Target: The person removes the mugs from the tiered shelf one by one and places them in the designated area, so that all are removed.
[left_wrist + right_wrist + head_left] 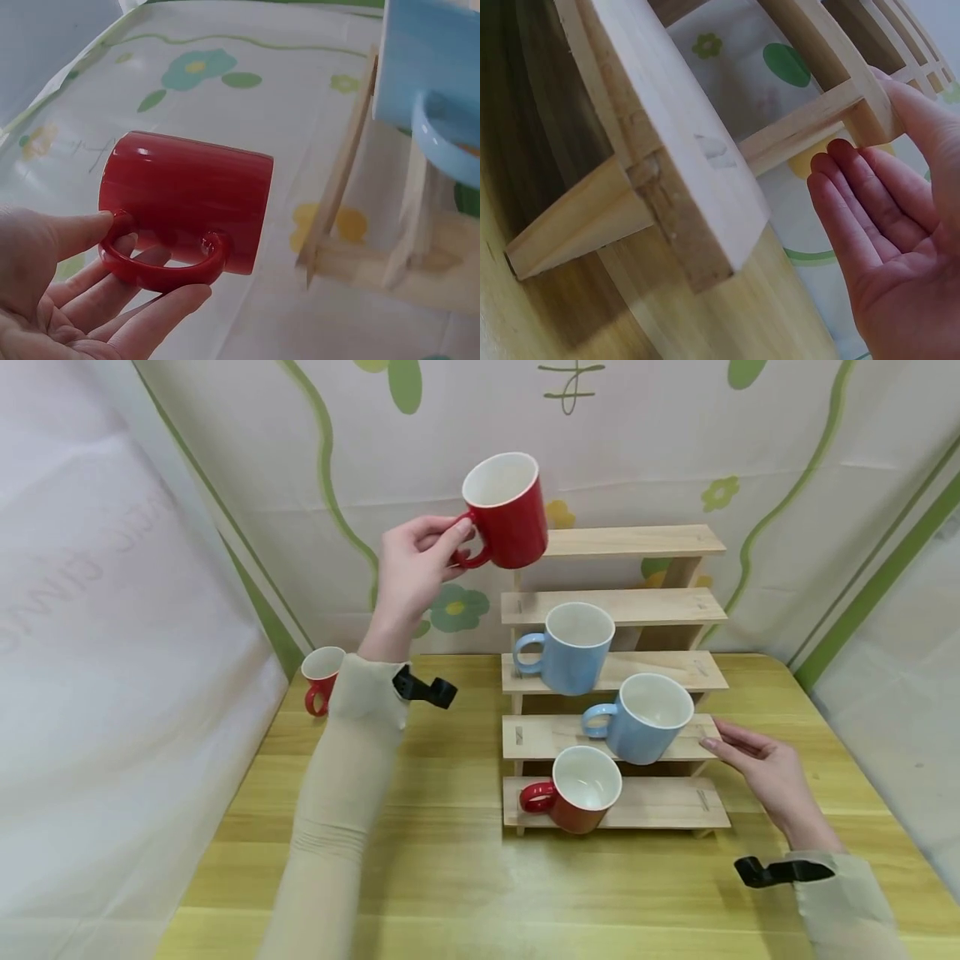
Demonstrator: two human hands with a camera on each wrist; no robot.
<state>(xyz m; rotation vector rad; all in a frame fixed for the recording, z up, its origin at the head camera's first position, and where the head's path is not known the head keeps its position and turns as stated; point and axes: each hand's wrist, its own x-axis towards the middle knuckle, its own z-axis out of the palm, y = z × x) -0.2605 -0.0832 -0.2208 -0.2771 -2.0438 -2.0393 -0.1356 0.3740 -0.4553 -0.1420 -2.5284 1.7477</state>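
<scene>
High at the upper middle of the head view, my left hand [420, 560] holds a red mug [517, 527] with a white inside by its handle. The left wrist view shows thumb and fingers around that handle [161, 274]. Down at the right, my right hand [768, 777] grips the end of the second-lowest board of a stepped wooden rack [678, 810], thumb on top and fingers beneath. A red mug [577, 810] stands on the lowest step, a light blue mug [645, 727] on the second, and another light blue mug [577, 652] on the third.
One more red mug [322, 677] stands at the back left of the wooden table [435, 877], partly behind my left forearm. The two upper boards [630, 539] of the rack carry nothing. White cloth [225, 410] with flowers and green lines hangs behind and along the sides.
</scene>
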